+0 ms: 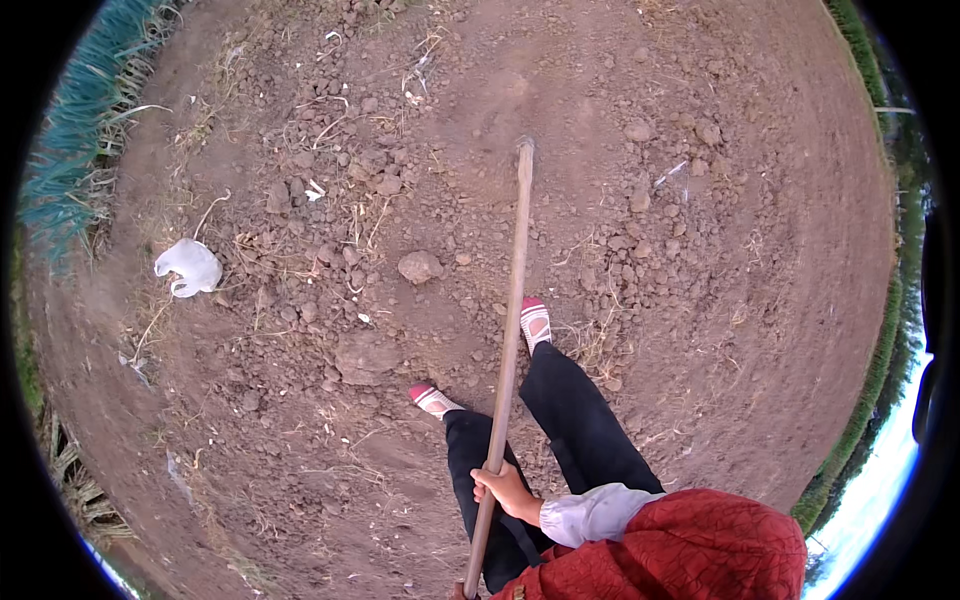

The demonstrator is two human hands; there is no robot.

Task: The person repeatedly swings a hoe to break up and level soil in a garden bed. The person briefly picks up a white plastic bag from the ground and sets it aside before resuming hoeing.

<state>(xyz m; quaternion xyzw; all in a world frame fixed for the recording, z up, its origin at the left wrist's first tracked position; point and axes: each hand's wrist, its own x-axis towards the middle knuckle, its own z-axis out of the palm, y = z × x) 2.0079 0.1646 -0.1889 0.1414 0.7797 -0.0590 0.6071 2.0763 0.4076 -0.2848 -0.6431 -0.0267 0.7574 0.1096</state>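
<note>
My right hand (504, 489) is closed around the lower part of a long wooden tool handle (513, 322). At the bottom edge of the view, only a sliver of my left hand (459, 592) shows, wrapped at the handle's near end. The handle runs up and away from me, past my feet, to a small greyish end (526, 141) at the soil. The tool's head is mostly hidden, so its kind cannot be told. My feet, in striped shoes or socks with red toes, stand apart on brown, cloddy soil (600, 225), the handle passing between them.
A white plastic bag (192, 268) lies on the soil at left. A large clod (420, 266) lies beyond my feet, with dry roots and plastic scraps scattered around. Blue-green leafy plants (82, 127) line the upper left edge. Dry stalks (86, 487) lie at lower left; a green strip (862, 420) borders the right.
</note>
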